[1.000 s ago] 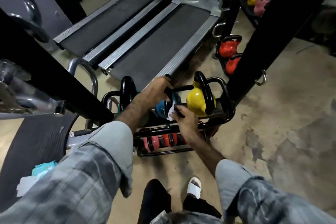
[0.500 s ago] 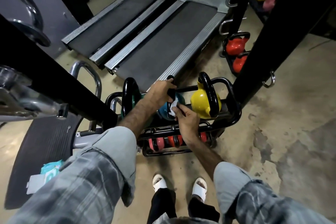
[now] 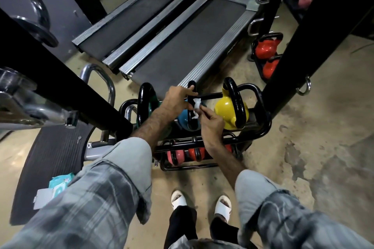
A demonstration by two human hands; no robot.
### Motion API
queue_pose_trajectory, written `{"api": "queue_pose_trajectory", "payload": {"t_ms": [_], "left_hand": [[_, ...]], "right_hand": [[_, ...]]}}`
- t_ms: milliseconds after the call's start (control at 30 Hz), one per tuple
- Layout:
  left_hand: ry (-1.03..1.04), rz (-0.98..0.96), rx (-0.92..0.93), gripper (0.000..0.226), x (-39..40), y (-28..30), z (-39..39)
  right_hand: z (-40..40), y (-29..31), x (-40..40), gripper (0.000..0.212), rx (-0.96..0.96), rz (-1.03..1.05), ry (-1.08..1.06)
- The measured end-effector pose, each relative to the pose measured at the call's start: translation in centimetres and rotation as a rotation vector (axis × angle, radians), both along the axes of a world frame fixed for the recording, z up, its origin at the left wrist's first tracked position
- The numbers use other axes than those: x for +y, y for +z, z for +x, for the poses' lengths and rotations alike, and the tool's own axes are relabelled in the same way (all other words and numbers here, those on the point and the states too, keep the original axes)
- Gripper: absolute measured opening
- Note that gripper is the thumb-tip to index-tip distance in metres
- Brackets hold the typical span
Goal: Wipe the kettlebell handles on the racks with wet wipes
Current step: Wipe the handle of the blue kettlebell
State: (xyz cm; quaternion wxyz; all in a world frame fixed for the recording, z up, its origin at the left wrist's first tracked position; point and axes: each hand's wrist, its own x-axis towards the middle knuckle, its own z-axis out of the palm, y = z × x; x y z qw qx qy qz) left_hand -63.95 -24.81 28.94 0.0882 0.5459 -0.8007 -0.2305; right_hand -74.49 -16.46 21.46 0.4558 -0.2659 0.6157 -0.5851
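The left hand (image 3: 175, 100) is gripping the top of the thick black handle (image 3: 191, 95) of a blue round kettlebell (image 3: 183, 120), fingers curled over it. The right hand (image 3: 210, 125) is pinching a small crumpled white wet wipe (image 3: 196, 110) and pressing it against the side of that same handle, just below the left hand. The blue kettlebell is sitting on the upper tier of a low black tubular steel rack (image 3: 261, 125), between a green kettlebell (image 3: 150, 105) on its left and a yellow kettlebell (image 3: 227, 112) on its right. Small red kettlebells (image 3: 175, 156) are lining the lower tier. A pale teal pack of wipes (image 3: 58, 185) is lying on a dark rubber mat (image 3: 50, 157) to the left, and two grey treadmill decks (image 3: 182, 46) are stretching away beyond the rack.
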Motion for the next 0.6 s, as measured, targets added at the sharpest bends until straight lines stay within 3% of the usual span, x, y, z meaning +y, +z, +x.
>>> {"api": "queue_pose_trajectory", "payload": {"t_ms": [233, 467, 600], "left_hand": [[0.034, 0.022, 0.056, 0.06, -0.2, -0.1, 0.0], [0.049, 0.035, 0.101, 0.058, -0.4, -0.6, 0.3], [0.046, 0.03, 0.115, 0.057, -0.3, -0.9, 0.4]], "right_hand": [[0.5, -2.8, 4.0, 0.029, 0.054, 0.063, 0.021], [0.3, -0.7, 1.2, 0.029, -0.043, 0.026, -0.02], [0.7, -2.6, 4.2, 0.029, 0.058, 0.057, -0.005]]}}
